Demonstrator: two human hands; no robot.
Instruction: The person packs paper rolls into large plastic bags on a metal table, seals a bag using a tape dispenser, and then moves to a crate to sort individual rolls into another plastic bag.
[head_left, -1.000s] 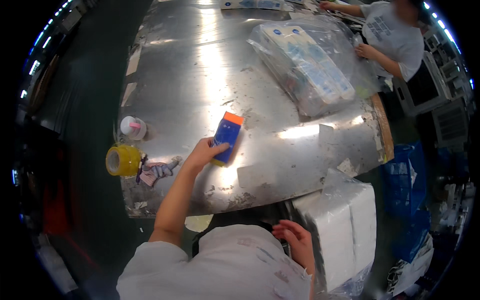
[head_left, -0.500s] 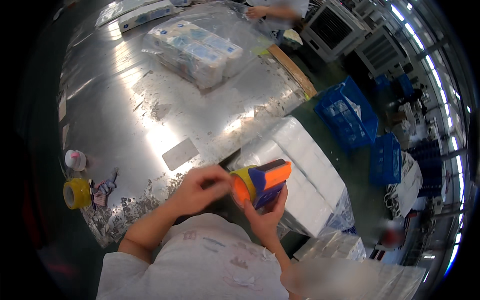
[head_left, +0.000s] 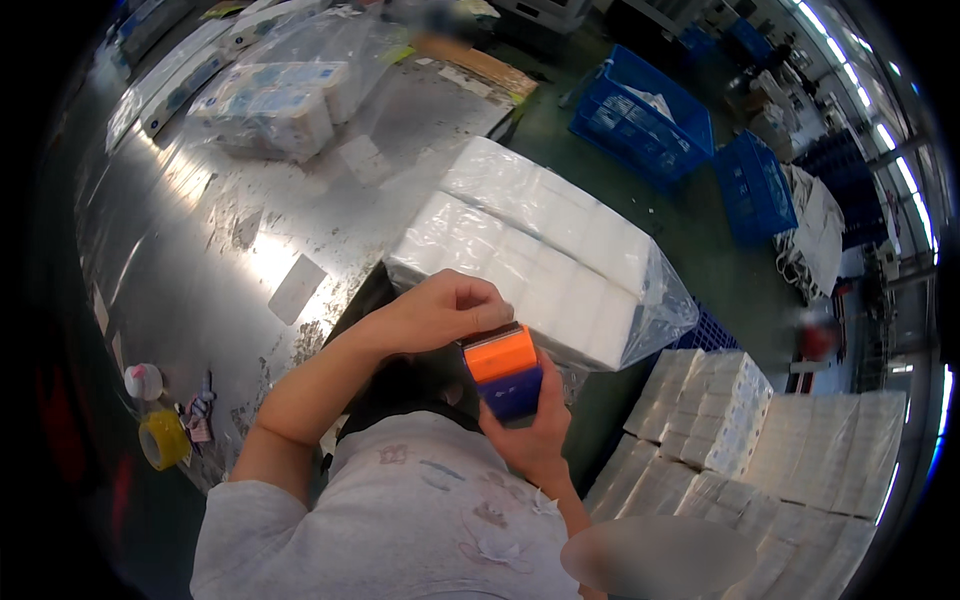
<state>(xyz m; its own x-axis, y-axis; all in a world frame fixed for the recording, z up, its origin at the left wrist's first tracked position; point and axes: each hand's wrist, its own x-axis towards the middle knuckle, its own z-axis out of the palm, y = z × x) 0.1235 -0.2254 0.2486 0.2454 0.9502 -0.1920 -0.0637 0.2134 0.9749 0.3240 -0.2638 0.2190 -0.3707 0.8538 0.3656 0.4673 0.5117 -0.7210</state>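
Tape disp. (head_left: 505, 368) turned vs. prev.; R hand (head_left: 535, 430) grips, L hand (head_left: 455, 308) beside.

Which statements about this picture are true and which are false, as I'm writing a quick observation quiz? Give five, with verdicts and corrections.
1. The right hand holds the blue-and-orange tape dispenser. True.
2. The left hand lies flat on the metal table. False: it is raised, fingers curled, by the dispenser's orange end.
3. The yellow tape roll is near the small white container. True.
4. The blue crate nearest the table stands on the tabletop. False: it stands on the floor.
5. The large white pack is wrapped in clear plastic. True.
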